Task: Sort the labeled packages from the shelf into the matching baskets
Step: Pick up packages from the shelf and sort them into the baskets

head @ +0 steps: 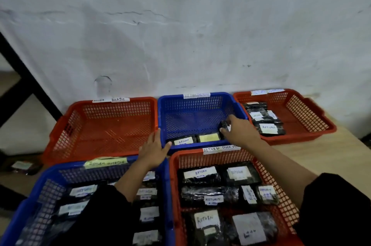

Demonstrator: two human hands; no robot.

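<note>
Evidently light, soft, plastic-wrapped: small black package pinched by curled right hand at blue basket's near-right corner; best gripped across edges. Left hand flat, open, on rim.

package: small, dark, white label, pinched in right grip, tilted over blue basket | blue basket: far row, middle, two labeled packages lying flat at its near wall, just left of right grip | left grip: flat on blue basket's near-left corner
</note>
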